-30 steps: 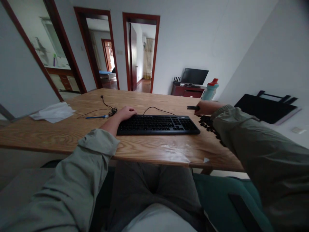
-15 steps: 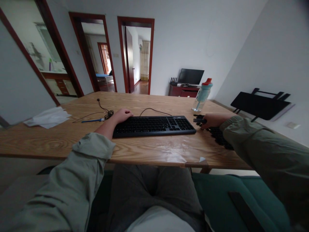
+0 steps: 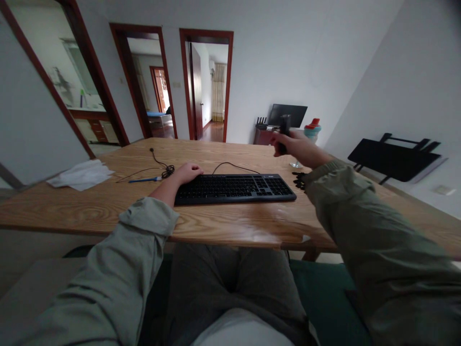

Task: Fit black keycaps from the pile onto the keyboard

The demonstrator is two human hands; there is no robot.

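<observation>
Presently, item: small dark tool (image 3: 285, 126), upright in the right hand (image 3: 292, 146), fingers closed round it, raised above the surface (image 3: 223, 221) beyond the keyboard's right end. Left hand (image 3: 189, 171): loosely curled, holding nothing, resting at the keyboard (image 3: 234, 188) left corner. Loose black key caps (image 3: 298, 180) lie just right of the keyboard. Handling note: the person likely does best steadying the keyboard and bringing the tool down squarely

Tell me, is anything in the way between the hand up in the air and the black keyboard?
Nothing visible blocks it. The right hand is raised above the table, holding a small dark object. Only open air and bare wood lie between it and the keyboard. The left hand rests at the keyboard's far left end, out of the way.
</observation>
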